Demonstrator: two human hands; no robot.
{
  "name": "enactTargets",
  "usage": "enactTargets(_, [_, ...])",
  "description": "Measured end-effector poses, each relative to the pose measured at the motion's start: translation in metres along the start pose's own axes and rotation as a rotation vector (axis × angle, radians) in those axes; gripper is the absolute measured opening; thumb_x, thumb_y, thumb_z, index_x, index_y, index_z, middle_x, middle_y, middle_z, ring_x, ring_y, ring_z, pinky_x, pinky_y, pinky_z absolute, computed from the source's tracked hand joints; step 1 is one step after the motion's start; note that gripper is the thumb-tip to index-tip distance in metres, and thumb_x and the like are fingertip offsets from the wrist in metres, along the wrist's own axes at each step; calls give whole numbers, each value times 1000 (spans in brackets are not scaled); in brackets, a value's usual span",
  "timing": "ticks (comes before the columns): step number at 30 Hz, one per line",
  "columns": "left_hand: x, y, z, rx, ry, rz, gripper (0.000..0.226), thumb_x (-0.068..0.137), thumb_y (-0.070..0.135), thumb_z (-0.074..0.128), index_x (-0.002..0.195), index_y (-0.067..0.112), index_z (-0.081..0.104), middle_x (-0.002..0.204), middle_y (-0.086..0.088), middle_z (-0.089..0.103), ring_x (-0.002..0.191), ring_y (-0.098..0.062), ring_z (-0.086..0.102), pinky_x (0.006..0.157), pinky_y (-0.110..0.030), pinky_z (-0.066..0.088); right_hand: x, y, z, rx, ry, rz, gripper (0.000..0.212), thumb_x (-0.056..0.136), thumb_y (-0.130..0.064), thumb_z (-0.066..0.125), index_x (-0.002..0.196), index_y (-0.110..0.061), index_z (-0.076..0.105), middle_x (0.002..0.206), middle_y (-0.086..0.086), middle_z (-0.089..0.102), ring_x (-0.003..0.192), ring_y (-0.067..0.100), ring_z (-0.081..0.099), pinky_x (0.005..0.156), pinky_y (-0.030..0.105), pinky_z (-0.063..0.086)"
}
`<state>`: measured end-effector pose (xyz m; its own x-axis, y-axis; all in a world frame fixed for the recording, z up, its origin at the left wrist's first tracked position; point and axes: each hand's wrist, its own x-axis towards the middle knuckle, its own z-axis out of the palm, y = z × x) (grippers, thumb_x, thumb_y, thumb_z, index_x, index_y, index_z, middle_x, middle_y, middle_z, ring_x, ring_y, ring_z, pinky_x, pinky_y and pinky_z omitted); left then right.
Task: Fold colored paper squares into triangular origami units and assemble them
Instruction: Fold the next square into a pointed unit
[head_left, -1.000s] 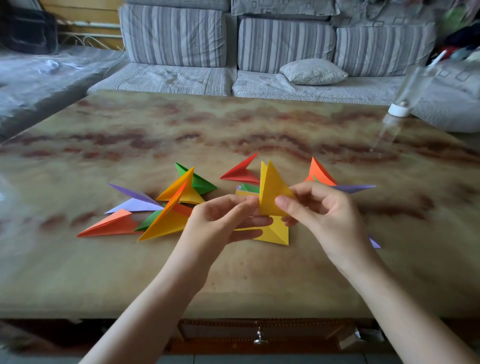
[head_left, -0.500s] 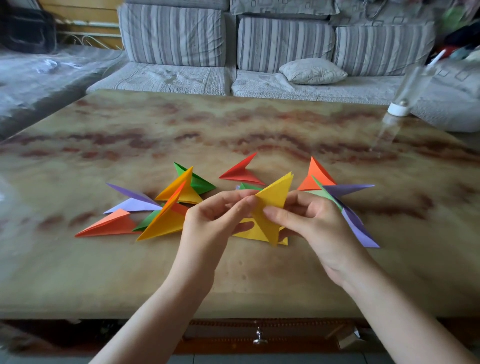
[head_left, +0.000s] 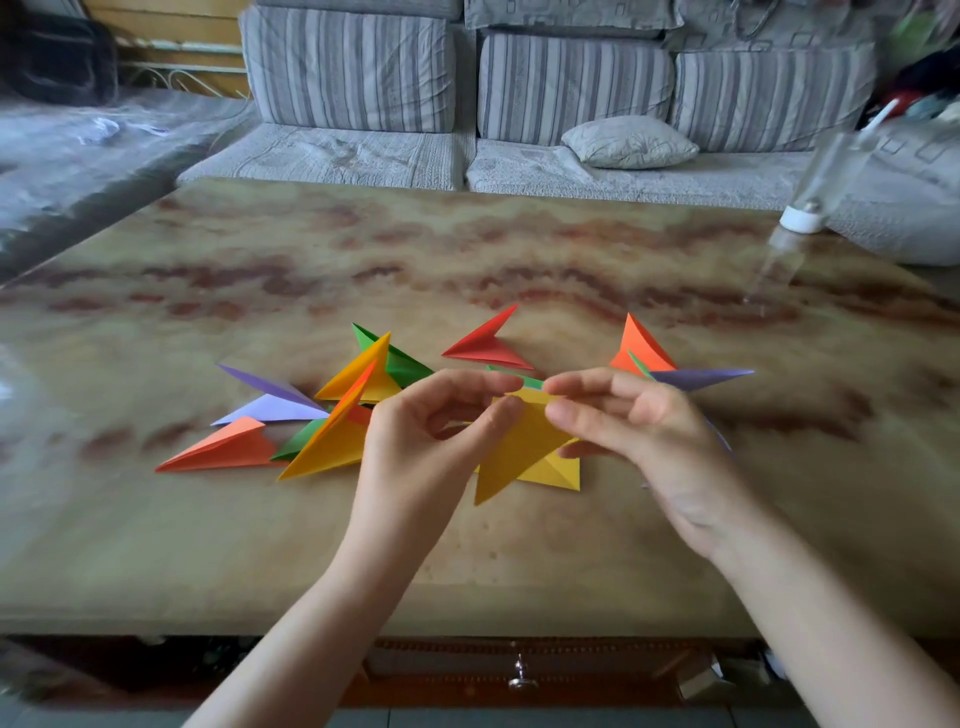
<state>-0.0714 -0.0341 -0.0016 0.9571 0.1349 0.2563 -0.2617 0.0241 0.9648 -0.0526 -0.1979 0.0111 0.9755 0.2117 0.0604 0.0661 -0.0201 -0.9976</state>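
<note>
Over the last second the yellow triangular unit (head_left: 519, 447) has been turned over in the hands. Its long point stood up toward 12 o'clock, then leaned to 1 o'clock, and now hangs down toward 7 o'clock. That reads as turning the piece to find its open edge, probably for a further crease or to slot it into another. No two units look joined yet.

The left hand (head_left: 431, 436) pinches the unit's top edge between thumb and forefinger. The right hand (head_left: 639, 431) pinches the same edge from the 3 o'clock side, its other fingers loosely curled. The unit is held just above the worktop (head_left: 467, 249), near its front middle.

It is matte golden-yellow paper with crisp folds, wide at the top and narrowing to a sharp tip. A second yellow unit (head_left: 558, 470) lies flat beneath it, at its 5 o'clock. More finished units sit around it: a red unit (head_left: 485, 345) at 12 o'clock, an orange unit (head_left: 636, 345) and a purple unit (head_left: 696, 376) at 2 o'clock, and a mixed cluster (head_left: 332, 415) at 9 o'clock.
</note>
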Motion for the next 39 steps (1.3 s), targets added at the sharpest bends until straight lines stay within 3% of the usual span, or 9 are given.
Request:
enactTargets(4, [1,-1,-2,79,-90,33,23,77,4,72,83,26,72,73,4,69,69,-4,63,67,-18,51,-2,-4,-5,-91,-47,-9,20,67,-22,72,83,-11,73,76,-2,72,71,0,63,59,5,43])
enactTargets(9, [1,2,-4,186,-148,59,25,78,2,73,89,24,72,79,-3,71,73,-12,65,73,-28,56,-1,2,-4,-142,-89,-37,6,71,-14,72,77,-12,72,70,-4,70,68,3,62,65,12,46])
enactTargets(13, [0,4,-3,197,-149,69,31,77,2,73,89,31,72,79,0,71,70,-8,62,71,-28,54,-1,3,-4,-176,-114,-54,5,78,-8,70,77,-12,72,71,-4,69,70,5,61,66,15,47])
enactTargets(19, [1,4,-4,134,-128,57,28,75,0,74,84,26,70,78,1,72,73,-11,67,74,-25,55,1,0,-7,-246,-113,-79,4,78,-8,71,76,-11,73,69,-2,70,67,4,61,64,15,47])
enactTargets(25, [6,1,-9,42,-125,2,26,74,-3,73,87,16,62,73,1,71,69,-7,66,68,-17,53,-1,-4,-14,-268,-123,-55,7,79,-5,69,73,-8,70,56,-11,65,52,-6,55,48,4,36])
enactTargets(30, [10,1,-15,9,-97,-18,28,73,-2,73,88,16,58,69,4,71,68,-5,66,67,-15,52,0,-5,-22,-312,-138,-61,6,78,-12,71,72,-11,72,69,4,72,63,4,60,65,14,45])
enactTargets(34, [9,1,-16,47,-102,-18,28,74,-1,74,89,17,58,70,3,72,67,-5,66,66,-14,51,-1,-6,-26,-354,-153,-67,6,79,-11,70,72,-10,70,71,4,72,63,3,59,65,15,45])
enactTargets(38, [12,1,-21,72,-71,-29,29,73,2,75,91,18,58,73,1,73,71,-8,67,67,-17,52,-1,-6,-32,-387,-91,-88,5,81,-10,70,76,-8,70,74,3,72,66,5,60,69,31,48])
enactTargets(39, [12,1,-20,77,-81,-32,30,73,2,75,92,18,58,72,2,72,69,-8,67,67,-17,52,-1,-6,-31,-363,-72,-109,5,81,-12,70,78,-8,70,76,3,72,68,5,61,71,29,48])
